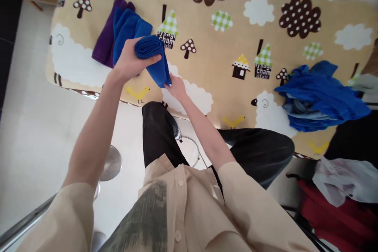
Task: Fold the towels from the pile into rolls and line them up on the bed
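Note:
A blue towel (158, 69), rolled up tightly, is held above the near left part of the bed-like padded surface. My left hand (132, 60) wraps round its upper end, thumb across the front, where the spiral of layers shows. Lower down, the fingers of my right hand (176, 86) pinch the roll's other end near its edge. Just behind my left hand lie a folded blue cloth (126, 23) and a purple cloth (103, 47), partly overlapping. Well to the right sits a crumpled heap of blue cloth (321, 98).
The beige patterned sheet (212, 51) covers the wide surface before me. A white plastic bag (345, 179) and a red item (333, 212) are at the lower right. A round metal stool part (112, 163) stands at left. My knees are against the near edge.

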Available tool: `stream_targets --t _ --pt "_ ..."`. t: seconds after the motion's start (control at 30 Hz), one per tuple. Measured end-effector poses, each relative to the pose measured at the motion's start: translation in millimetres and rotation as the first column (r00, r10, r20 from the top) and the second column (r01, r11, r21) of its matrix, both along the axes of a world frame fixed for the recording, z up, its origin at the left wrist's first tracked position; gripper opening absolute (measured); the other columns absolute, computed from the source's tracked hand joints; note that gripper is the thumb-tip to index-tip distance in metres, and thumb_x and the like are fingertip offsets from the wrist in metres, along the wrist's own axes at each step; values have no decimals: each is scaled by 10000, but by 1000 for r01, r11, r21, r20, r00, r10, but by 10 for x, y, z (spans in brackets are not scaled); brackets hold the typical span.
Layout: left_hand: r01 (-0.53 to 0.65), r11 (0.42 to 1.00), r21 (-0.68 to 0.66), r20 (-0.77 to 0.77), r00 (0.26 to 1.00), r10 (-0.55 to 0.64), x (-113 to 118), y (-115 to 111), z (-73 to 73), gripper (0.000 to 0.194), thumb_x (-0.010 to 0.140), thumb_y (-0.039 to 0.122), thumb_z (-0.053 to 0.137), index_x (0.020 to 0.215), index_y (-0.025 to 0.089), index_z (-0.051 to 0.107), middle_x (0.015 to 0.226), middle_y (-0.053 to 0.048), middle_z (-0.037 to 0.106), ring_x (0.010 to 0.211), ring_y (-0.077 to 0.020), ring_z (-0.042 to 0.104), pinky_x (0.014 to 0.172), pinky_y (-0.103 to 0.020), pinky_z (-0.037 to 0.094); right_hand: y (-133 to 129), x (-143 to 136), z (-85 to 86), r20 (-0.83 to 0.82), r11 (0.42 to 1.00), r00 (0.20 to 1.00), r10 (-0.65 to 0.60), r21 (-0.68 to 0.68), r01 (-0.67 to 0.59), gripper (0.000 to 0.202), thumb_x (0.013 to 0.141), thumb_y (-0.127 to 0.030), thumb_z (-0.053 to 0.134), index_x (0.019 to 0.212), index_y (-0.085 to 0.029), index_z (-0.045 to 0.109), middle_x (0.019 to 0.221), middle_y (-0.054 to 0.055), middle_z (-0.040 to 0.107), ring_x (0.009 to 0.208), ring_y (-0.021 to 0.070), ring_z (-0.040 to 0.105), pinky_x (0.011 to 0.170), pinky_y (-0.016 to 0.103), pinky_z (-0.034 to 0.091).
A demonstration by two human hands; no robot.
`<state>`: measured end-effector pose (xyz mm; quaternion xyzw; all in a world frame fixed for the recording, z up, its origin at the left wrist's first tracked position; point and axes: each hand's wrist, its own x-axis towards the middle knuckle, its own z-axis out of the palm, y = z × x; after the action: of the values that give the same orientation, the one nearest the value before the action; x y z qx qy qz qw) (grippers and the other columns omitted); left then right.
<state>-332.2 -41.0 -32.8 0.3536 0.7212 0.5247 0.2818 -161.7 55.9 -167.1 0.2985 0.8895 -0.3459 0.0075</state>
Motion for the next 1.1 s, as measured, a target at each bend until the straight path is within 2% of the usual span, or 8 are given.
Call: stream_targets --t 0.07,0.13,0.4,0.5,0.8,0.97,1.03,1.1 --pt "79 996 -31 16 997 -78 -80 -104 113 376 733 250 945 1035 155 741 1067 -47 755 1301 -383 615 1200 -599 465 -121 -212 18 13 1000 1000 -9 -18 9 325 962 -260 605 1283 -236 652 1197 110 764 1133 317 711 1001 448 562" --pt "59 998 -34 50 997 -57 -139 -188 106 403 719 244 946 1057 173 737 1104 -61 751 1336 -388 581 1209 -571 468 -203 -345 11 31 999 999 -7 -48 8 327 971 -258 605 1292 -229 663 1204 126 765 1150 326 711 1013 460 555" --pt "20 991 -135 -26 999 -24 -364 -406 -438 491 745 327 896 1188 204 724 1173 -85 714 1326 -388 587 1132 -529 551 -336 -391 -186 31 996 999 -11 -88 14 278 974 -238 586 1231 -255 692 1171 111 782 1134 312 723 1015 461 557" --pt "-16 993 -118 -24 1000 14 -368 -398 -549 500 752 319 883 1204 195 711 1159 -83 703 1315 -388 593 1114 -532 559 -356 -384 -228 36 997 999 -8 -82 11 298 978 -220 579 1257 -235 685 1199 125 774 1140 307 718 1023 446 545" --pt "102 989 -104 -149 982 -117 -146 -284 -280 493 758 442 848 1106 123 707 1093 -81 718 1152 -295 674 1080 -473 553 -318 -388 -311 29 997 1000 -12 -80 14 297 962 -180 651 1254 -145 698 1129 171 774 1066 303 730 1001 439 544" --pt "119 983 -138 -236 960 -150 -125 -296 -327 571 773 482 838 1173 105 684 1135 -121 731 1220 -314 653 1117 -474 523 -371 -388 -377 7 992 1000 -25 -126 26 345 952 -162 671 1295 -136 691 1145 175 772 1103 326 729 1035 483 542" --pt "132 982 -137 -312 935 -169 -140 -311 -339 650 778 518 842 1270 131 666 1284 -149 701 1364 -331 583 1174 -479 476 -371 -385 -384 -31 984 999 -41 -173 35 489 940 -207 709 1416 -147 618 1261 181 739 1205 334 697 1091 510 520" --pt "139 980 -145 -422 887 -188 -153 -345 -321 727 825 593 792 1381 155 625 1467 -163 611 1551 -310 391 1253 -486 375 -332 -335 -384 -111 976 990 -86 -209 61 784 894 -318 795 1578 -158 447 1486 205 605 1383 346 589 1170 539 465"
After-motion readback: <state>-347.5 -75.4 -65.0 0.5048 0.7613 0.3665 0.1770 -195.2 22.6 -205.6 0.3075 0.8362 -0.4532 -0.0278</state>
